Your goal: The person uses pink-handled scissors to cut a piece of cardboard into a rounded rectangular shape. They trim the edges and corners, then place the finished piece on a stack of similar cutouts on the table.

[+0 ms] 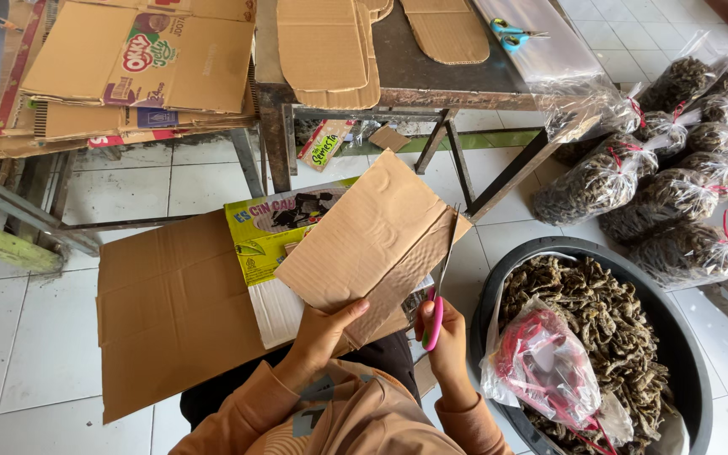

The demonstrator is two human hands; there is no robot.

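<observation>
Tiled floor; basin beside scissors.

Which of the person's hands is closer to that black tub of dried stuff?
Right. The right hand, holding pink-handled scissors, is just beside the black tub; the left hand grips the cardboard piece, farther away.

The floor was laid with pale square tiles and lit by soft daylight. A dark-topped metal-legged table was set ahead, and a second table was placed to its left.
</observation>
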